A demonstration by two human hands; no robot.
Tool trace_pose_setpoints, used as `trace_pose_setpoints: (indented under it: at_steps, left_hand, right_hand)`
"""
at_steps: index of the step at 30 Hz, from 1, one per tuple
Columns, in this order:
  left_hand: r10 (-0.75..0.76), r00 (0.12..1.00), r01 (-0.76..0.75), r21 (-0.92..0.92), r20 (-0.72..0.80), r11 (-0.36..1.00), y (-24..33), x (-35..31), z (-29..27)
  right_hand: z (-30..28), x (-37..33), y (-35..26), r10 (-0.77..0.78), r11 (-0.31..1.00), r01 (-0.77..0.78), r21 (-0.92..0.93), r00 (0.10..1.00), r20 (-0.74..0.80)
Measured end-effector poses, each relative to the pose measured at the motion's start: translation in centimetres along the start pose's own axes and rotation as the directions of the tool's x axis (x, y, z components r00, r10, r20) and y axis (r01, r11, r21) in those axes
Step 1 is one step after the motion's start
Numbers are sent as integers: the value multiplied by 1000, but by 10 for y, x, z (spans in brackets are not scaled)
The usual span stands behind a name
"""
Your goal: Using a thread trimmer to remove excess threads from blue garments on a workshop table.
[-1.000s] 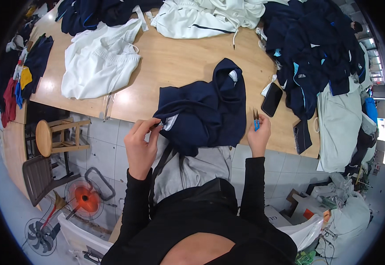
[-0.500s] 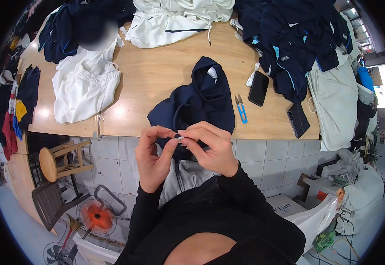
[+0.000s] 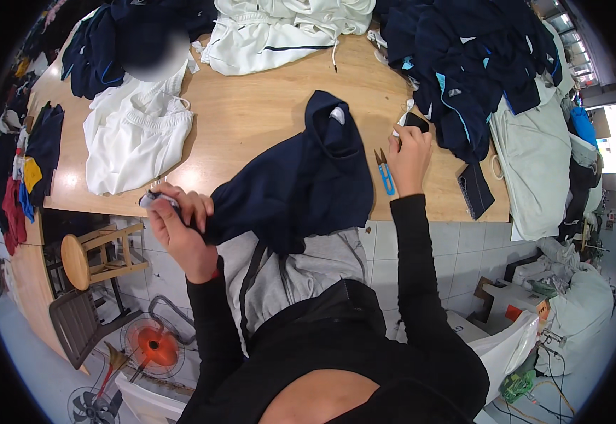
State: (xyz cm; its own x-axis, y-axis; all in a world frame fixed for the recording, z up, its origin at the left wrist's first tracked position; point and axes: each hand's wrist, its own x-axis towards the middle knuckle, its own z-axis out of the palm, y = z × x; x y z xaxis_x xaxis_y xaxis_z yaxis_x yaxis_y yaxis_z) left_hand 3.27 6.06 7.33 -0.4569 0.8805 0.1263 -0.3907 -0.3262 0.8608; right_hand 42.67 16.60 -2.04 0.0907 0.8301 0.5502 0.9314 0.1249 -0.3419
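I am watching the navy garment draping over the near edge of the wooden table, its upper part lying on the board and its lower part hanging off toward the person's lap. The left hand is hanging just off that edge, its fingers pinched shut on a corner of the navy fabric. The right hand is resting on the tabletop, curled around a small dark object; I cannot tell how firmly it is closing. The blue thread snips are lying just beside that hand, near the garment's right side. A white garment is lying to the left, leaving bare wood between. Dark clothes are crowding the right end. A wooden stool is standing below the table's left edge.
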Motion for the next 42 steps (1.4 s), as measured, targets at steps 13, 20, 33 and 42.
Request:
trace_pose_setpoints:
  at_steps: [13,20,33,42]
  left_hand:
    - [-273,904,279,30,329,960,-26,-43,-3]
    - [-273,921,206,247,277,947,-22,-36,0]
    - [-627,594,558,303,504,773,-20,-54,9]
    - [-532,629,768,-346,567,539,-37,-44,-7]
  right_hand:
    - [-14,16,22,24,999,-17,-29,962,271]
    - [-71,15,-23,244,714,-354,603,934,260]
    - [-81,-40,-211,-179,473,-26,881,976,125]
    - [-74,-62,-193,-215,595,-79,800,943,253]
